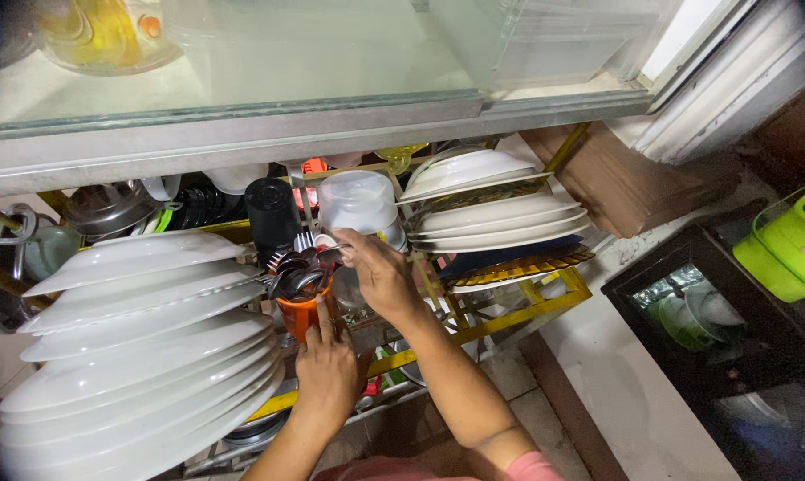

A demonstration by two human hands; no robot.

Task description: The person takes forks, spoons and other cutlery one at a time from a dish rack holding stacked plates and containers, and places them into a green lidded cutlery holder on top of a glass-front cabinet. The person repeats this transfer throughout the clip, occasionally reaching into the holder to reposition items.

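An orange cutlery holder [299,313] full of metal spoons [294,278] stands in the middle of a yellow dish rack [509,317]. My left hand [328,370] rests against the holder's lower side, one finger stretched up along it. My right hand [378,269] is above and to the right, fingers pinched on the handle of a spoon that lies across the top of the holder. A white tub [360,203] stands upside down just behind my right hand.
Several white plates [144,356] stand on edge at the left, more white plates [496,214] at the right. A black cup [272,214] is behind the holder. A glass shelf [242,116] overhangs the rack. Green plastic containers [790,245] sit far right.
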